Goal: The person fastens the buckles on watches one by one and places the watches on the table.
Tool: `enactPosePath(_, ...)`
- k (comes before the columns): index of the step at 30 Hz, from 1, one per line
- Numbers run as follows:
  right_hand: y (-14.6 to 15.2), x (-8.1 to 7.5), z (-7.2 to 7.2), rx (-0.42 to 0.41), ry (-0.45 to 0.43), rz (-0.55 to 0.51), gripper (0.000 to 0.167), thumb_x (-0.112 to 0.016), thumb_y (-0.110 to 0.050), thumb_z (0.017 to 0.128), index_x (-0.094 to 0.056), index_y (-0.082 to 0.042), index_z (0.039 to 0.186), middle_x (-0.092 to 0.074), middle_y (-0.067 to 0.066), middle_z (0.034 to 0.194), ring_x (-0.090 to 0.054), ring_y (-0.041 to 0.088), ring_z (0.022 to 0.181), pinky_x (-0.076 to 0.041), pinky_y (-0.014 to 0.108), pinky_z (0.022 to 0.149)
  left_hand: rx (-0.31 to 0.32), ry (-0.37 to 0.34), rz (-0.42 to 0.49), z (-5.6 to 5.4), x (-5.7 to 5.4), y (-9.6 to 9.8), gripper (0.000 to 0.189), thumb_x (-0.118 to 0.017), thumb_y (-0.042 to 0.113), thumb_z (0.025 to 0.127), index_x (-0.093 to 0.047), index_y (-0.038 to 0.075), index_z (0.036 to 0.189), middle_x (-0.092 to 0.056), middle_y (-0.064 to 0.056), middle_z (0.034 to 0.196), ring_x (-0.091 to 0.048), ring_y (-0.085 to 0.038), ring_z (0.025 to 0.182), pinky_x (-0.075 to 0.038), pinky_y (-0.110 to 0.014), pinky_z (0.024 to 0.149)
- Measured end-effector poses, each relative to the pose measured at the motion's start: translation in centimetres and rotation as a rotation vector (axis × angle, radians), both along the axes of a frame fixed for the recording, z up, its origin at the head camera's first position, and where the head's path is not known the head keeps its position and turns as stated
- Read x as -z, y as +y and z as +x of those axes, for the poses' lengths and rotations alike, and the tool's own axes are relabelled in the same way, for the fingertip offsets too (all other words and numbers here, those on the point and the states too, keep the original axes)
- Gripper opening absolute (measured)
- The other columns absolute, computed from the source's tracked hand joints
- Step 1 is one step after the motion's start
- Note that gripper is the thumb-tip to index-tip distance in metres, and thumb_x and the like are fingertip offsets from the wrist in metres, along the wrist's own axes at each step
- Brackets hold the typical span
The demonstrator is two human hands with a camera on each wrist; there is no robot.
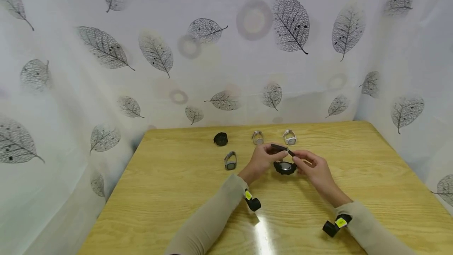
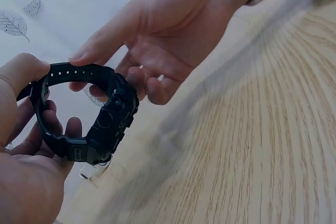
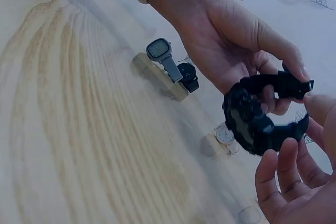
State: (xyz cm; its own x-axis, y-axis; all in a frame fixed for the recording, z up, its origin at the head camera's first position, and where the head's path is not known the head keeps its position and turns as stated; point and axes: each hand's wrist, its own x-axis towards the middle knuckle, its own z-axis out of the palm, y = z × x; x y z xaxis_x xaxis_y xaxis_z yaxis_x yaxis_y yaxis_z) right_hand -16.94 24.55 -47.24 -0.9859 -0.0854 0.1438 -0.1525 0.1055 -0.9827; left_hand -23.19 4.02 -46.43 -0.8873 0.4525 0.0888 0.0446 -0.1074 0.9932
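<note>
A black wristwatch (image 1: 285, 168) with a chunky case is held just above the wooden table, its case toward me and its strap looped behind. My left hand (image 1: 260, 163) pinches one part of the strap between thumb and fingers, near the buckle end. From the other side, my right hand (image 1: 315, 167) pinches the strap too. In the left wrist view, the strap (image 2: 73, 72) shows a row of holes, and the two strap ends overlap near the left thumb. Whether the buckle is fastened, I cannot tell.
Other watches stand on the wooden table (image 1: 170, 200): a black one (image 1: 221, 139), a grey one (image 1: 231, 161), a pale pinkish one (image 1: 258, 138) and a white one (image 1: 290, 137). A leaf-patterned curtain (image 1: 226, 66) hangs behind the table and along its sides.
</note>
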Motion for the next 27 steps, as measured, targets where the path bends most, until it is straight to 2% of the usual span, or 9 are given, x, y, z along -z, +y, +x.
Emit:
enactPosePath(3,0.24,0.13,0.2,-0.007,-0.014,-0.012,0.04,-0.063,-0.023,0.105,-0.061,0.005,0.134,-0.064,0.019,0.121,-0.067,0.014,0.085,-0.063,0.036,0.076,0.0,-0.006,0.002,-0.06,-0.02,-0.13,0.018,-0.078,0.02,0.094,-0.078,0.013,0.11,-0.076,-0.002,0.1,-0.066,-0.049,0.105,-0.06,-0.03,0.079)
enactPosePath(5,0.28,0.13,0.28,-0.006,-0.018,-0.016,0.041,-0.064,-0.023,0.104,-0.061,0.005,0.134,-0.064,0.019,0.121,-0.067,0.013,0.085,-0.063,0.037,0.076,0.002,-0.001,0.002,-0.08,-0.02,-0.17,0.017,-0.078,0.02,0.094,-0.079,0.013,0.11,-0.075,-0.001,0.098,-0.066,-0.047,0.101,-0.058,-0.028,0.076)
enactPosePath(9,0.21,0.08,0.37,0.002,-0.041,-0.022,0.044,-0.065,-0.025,0.104,-0.061,0.005,0.134,-0.065,0.016,0.125,-0.069,0.01,0.088,-0.063,0.038,0.078,0.012,-0.002,-0.001,-0.05,0.05,-0.15,0.017,-0.078,0.02,0.094,-0.079,0.013,0.109,-0.074,0.001,0.093,-0.066,-0.028,0.087,-0.055,-0.026,0.072)
enactPosePath(11,0.12,0.02,0.44,0.009,-0.055,-0.024,0.045,-0.066,-0.026,0.103,-0.061,0.005,0.135,-0.066,0.013,0.127,-0.07,0.009,0.09,-0.063,0.039,0.079,0.028,-0.004,-0.007,-0.02,0.09,-0.12,0.017,-0.079,0.019,0.094,-0.079,0.013,0.11,-0.074,0.001,0.095,-0.066,-0.018,0.085,-0.056,-0.026,0.073)
enactPosePath(13,0.05,-0.07,0.47,0.014,-0.062,-0.023,0.047,-0.065,-0.027,0.103,-0.06,0.006,0.136,-0.067,0.009,0.127,-0.07,0.009,0.09,-0.063,0.039,0.078,0.047,-0.004,-0.015,-0.02,0.15,-0.1,0.019,-0.079,0.02,0.094,-0.079,0.014,0.111,-0.076,0.001,0.1,-0.07,-0.014,0.089,-0.059,-0.028,0.078)
enactPosePath(17,-0.12,-0.34,0.45,0.024,-0.06,-0.027,0.047,-0.065,-0.028,0.103,-0.061,0.004,0.137,-0.069,0.001,0.124,-0.071,0.011,0.089,-0.063,0.04,0.078,0.062,0.0,-0.032,-0.01,0.23,-0.07,0.026,-0.079,0.024,0.093,-0.078,0.013,0.116,-0.076,0.001,0.108,-0.072,-0.016,0.1,-0.06,-0.032,0.085)
enactPosePath(21,-0.23,-0.45,0.29,0.027,-0.049,-0.035,0.046,-0.065,-0.027,0.103,-0.061,0.005,0.136,-0.069,-0.002,0.122,-0.071,0.01,0.09,-0.063,0.038,0.078,0.043,0.0,-0.028,0.03,0.25,-0.01,0.03,-0.08,0.026,0.093,-0.077,0.01,0.118,-0.076,0.001,0.109,-0.072,-0.017,0.101,-0.06,-0.032,0.086)
enactPosePath(27,-0.43,-0.22,0.05,0.044,-0.053,-0.061,0.045,-0.066,-0.024,0.102,-0.061,0.007,0.134,-0.066,0.008,0.124,-0.068,0.009,0.083,-0.063,0.033,0.076,-0.011,-0.024,0.02,0.15,0.41,0.45,0.019,-0.08,0.023,0.093,-0.079,0.015,0.11,-0.077,-0.001,0.106,-0.072,-0.016,0.097,-0.06,-0.03,0.083)
